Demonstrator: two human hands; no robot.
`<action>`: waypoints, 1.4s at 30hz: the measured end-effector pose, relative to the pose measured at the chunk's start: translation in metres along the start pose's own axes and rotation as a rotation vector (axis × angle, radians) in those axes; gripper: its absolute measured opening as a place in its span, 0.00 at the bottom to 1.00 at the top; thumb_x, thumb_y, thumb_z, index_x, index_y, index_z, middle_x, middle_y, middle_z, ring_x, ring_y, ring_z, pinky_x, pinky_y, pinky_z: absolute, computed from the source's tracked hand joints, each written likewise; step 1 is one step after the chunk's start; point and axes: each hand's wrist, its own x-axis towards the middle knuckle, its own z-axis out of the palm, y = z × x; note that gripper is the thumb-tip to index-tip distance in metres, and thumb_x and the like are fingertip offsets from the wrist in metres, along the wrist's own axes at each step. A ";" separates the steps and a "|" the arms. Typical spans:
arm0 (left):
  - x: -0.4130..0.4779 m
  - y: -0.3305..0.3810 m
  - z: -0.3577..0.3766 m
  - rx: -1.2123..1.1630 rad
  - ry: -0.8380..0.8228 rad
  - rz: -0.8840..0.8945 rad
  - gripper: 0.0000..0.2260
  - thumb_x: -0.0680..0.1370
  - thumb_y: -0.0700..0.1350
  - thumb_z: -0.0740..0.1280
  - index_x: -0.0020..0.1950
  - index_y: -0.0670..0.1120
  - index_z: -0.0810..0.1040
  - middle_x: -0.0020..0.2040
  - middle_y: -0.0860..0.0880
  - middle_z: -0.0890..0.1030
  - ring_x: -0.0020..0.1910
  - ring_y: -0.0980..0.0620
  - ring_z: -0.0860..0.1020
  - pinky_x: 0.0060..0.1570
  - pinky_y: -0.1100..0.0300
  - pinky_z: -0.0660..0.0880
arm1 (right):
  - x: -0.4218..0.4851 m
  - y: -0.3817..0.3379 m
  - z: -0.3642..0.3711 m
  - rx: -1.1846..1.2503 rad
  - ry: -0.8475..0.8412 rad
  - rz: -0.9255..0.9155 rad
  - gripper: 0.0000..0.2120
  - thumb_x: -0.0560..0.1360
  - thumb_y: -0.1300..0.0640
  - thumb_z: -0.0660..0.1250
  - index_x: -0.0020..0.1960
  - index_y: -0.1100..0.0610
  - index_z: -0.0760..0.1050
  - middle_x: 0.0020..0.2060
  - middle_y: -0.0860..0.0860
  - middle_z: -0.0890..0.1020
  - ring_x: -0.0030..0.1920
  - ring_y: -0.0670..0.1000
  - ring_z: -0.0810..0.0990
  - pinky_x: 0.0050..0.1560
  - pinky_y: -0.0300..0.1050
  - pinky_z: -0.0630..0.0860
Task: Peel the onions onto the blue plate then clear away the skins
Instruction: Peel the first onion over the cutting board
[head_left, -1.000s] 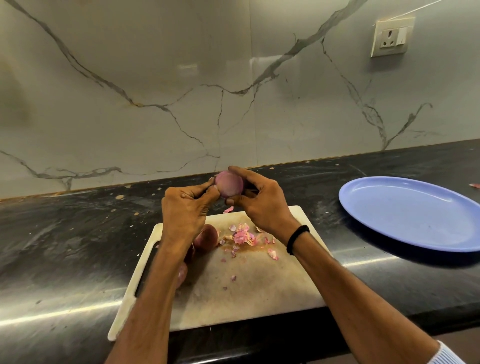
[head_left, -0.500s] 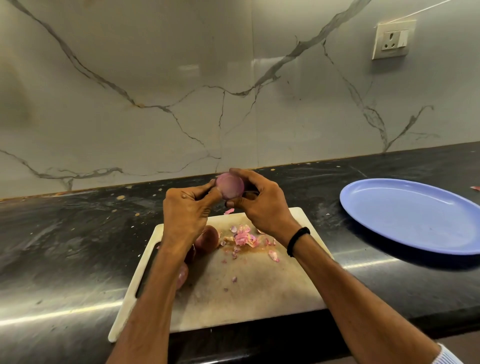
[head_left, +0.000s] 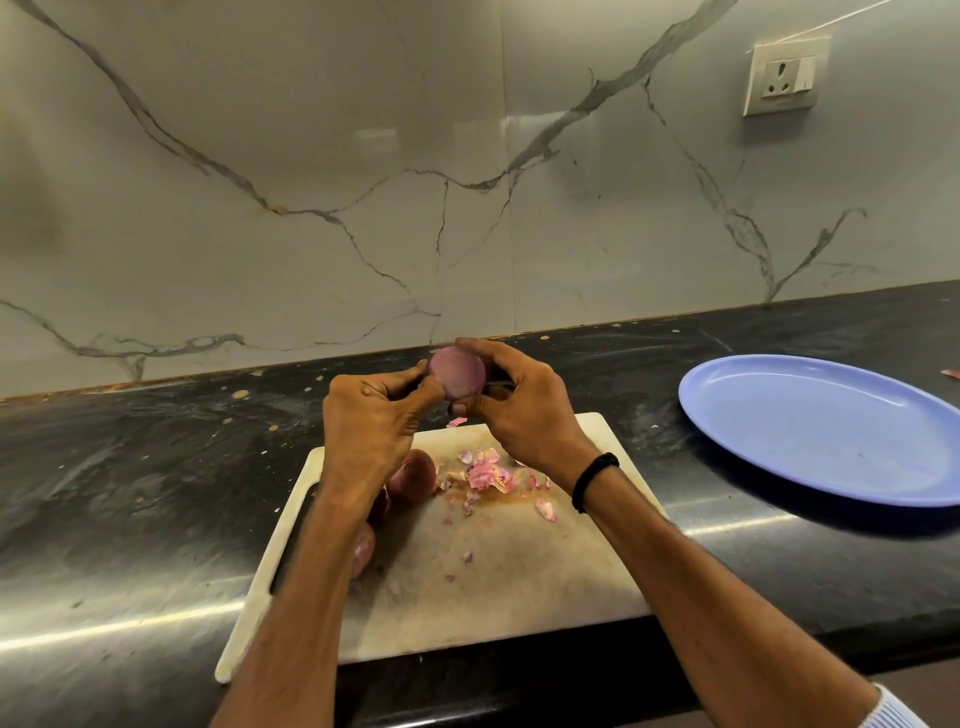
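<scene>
The left thumb (head_left: 428, 391) and first finger press on the near side of a pink onion (head_left: 457, 378). The other left fingers are curled in. The right fingers (head_left: 480, 347) bend over the top of the onion, and the right thumb comes up from under it. So both hands pinch this one onion between them. It looks smooth and pale. The left hand (head_left: 371, 421) and the right hand (head_left: 524, 410) hold it up in the air, just over the far edge of the board (head_left: 493, 587).

A black band (head_left: 592, 480) goes round the right wrist. A bit of striped sleeve (head_left: 893, 712) shows low down, to the right of the board.

On the left part of the board lie more onions (head_left: 415, 475) with dark red skin on. The left arm hides some of them, so I cannot tell how many there are. Just beside them, on the far half of the board, is a small heap of pink skins (head_left: 485, 475). A few tiny bits lie near the middle of the board.

The board lies on a black counter (head_left: 130, 493). The blue plate (head_left: 831, 431) sits on the counter to the right of the board, well apart from it. Behind the board stands a pale wall (head_left: 311, 208) with dark lines. A white socket (head_left: 782, 78) is on the wall, high up and to the right of the board.
</scene>
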 end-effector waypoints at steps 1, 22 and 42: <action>0.000 0.000 0.000 0.003 -0.004 -0.002 0.22 0.66 0.54 0.73 0.56 0.44 0.84 0.45 0.51 0.85 0.41 0.62 0.82 0.41 0.72 0.78 | 0.000 0.000 0.000 -0.002 -0.001 -0.003 0.30 0.71 0.63 0.76 0.71 0.57 0.72 0.63 0.53 0.79 0.61 0.48 0.78 0.61 0.37 0.77; -0.001 -0.001 0.001 0.029 0.028 -0.046 0.17 0.70 0.49 0.75 0.56 0.44 0.84 0.45 0.50 0.85 0.42 0.61 0.82 0.40 0.71 0.78 | -0.001 0.005 0.003 -0.033 0.004 -0.050 0.28 0.71 0.65 0.76 0.70 0.57 0.73 0.63 0.53 0.79 0.61 0.48 0.78 0.58 0.30 0.75; -0.004 0.004 0.003 -0.247 0.005 -0.082 0.16 0.71 0.47 0.74 0.57 0.44 0.84 0.48 0.49 0.86 0.47 0.56 0.85 0.48 0.63 0.81 | 0.001 0.001 0.000 0.037 0.076 -0.030 0.29 0.69 0.63 0.78 0.68 0.57 0.73 0.60 0.50 0.79 0.59 0.48 0.79 0.57 0.33 0.77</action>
